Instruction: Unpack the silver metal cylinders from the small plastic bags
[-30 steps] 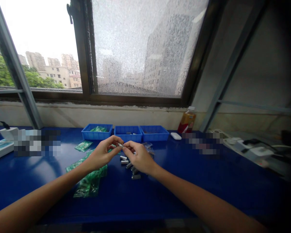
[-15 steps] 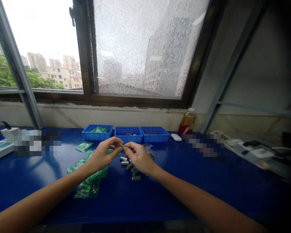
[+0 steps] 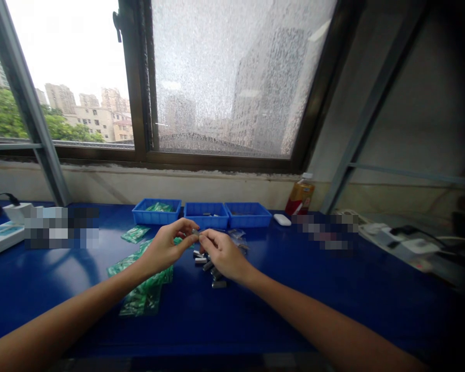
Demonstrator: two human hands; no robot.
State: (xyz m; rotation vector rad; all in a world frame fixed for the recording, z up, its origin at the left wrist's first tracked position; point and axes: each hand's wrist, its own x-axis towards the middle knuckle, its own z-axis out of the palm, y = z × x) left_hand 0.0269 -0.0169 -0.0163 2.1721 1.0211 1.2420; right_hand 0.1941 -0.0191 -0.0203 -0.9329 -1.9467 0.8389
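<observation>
My left hand (image 3: pixel 166 247) and my right hand (image 3: pixel 223 253) meet fingertip to fingertip above the blue table (image 3: pixel 256 305). Together they pinch a small silver metal piece (image 3: pixel 196 232). Several more small silver metal pieces (image 3: pixel 209 267) lie on the table just below and between the hands. A spread of green packets (image 3: pixel 143 289) lies under and to the left of my left wrist. Both hands have their fingers closed in a pinch.
Three blue bins (image 3: pixel 201 213) stand in a row behind the hands, the left one holding green packets. A bottle (image 3: pixel 300 197) and a small white object (image 3: pixel 282 219) sit at the right rear. White devices (image 3: pixel 395 243) with cables lie far right; a white box (image 3: pixel 2 235) far left.
The hands have stayed together on the small silver piece, shifting only slightly. The view has drifted a little.
</observation>
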